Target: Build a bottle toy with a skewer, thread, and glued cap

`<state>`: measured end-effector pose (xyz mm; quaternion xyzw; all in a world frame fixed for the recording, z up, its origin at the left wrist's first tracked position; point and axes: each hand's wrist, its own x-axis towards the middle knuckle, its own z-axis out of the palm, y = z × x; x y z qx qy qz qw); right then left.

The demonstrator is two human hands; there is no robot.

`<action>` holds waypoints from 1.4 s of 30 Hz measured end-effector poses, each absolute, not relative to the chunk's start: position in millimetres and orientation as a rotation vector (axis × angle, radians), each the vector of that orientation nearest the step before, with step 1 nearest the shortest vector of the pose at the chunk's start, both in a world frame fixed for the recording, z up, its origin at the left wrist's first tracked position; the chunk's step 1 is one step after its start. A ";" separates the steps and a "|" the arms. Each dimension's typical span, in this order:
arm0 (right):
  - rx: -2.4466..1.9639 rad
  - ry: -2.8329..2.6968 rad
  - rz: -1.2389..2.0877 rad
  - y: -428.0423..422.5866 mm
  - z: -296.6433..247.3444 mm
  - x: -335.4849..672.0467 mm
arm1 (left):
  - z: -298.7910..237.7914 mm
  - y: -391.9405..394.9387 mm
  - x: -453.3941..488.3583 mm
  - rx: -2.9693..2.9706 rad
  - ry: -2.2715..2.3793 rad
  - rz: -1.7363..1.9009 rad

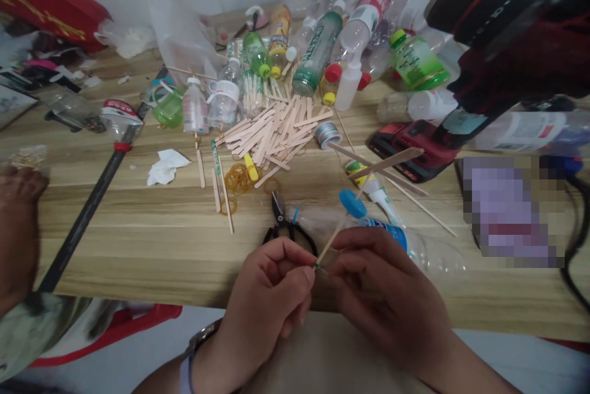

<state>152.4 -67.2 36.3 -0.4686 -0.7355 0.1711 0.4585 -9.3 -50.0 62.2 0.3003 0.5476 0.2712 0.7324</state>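
My left hand (pixel 271 286) and right hand (pixel 382 286) both pinch shut on a thin wooden stick's (pixel 332 240) lower end, over the table's (pixel 161 246) near edge. I judge I'm binding its tip, and the next move needs steady fingertips.

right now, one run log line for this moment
left hand: pinching thin stick end | right hand: pinching same end | blue disc on stick | nearby: black scissors, clear bottle

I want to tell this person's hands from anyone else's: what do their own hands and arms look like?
Both the left hand and the right hand are bare, with no gloves. No sleeves show on the forearms. The left wrist wears a watch with a greyish metal case on a pale strap.
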 end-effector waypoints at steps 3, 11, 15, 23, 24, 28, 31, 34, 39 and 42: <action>-1.147 -1.869 0.286 -70.5 36.5 155.8 | 61.8 -49.5 -9.1 0.677 1.209 0.608; -1.123 -1.919 0.206 -70.3 45.1 152.7 | 65.0 -47.5 -8.5 0.744 1.269 0.544; -1.151 -1.925 0.212 -66.5 50.1 154.6 | 69.8 -47.4 -7.9 0.835 1.294 0.526; -1.157 -2.047 0.012 -58.3 55.8 161.8 | 73.7 -50.5 -5.0 0.888 1.310 0.508; -1.158 -2.067 0.017 -57.9 56.1 162.6 | 73.7 -50.7 -5.0 0.894 1.311 0.502; -1.140 -2.146 0.063 -55.6 59.4 166.5 | 73.9 -51.4 -6.7 0.990 1.334 0.475; -1.089 -2.233 -0.009 -51.8 63.4 170.0 | 74.1 -51.7 -8.9 1.137 1.342 0.435; -1.044 -2.358 -0.118 -47.0 67.4 173.2 | 73.5 -51.3 -11.4 1.327 1.356 0.396; -1.011 -2.460 -0.149 -37.7 72.7 175.0 | 69.9 -51.7 -17.2 1.641 1.304 0.354; -0.971 -2.502 -0.121 -31.6 75.3 174.7 | 69.1 -52.2 -20.9 1.797 1.279 0.316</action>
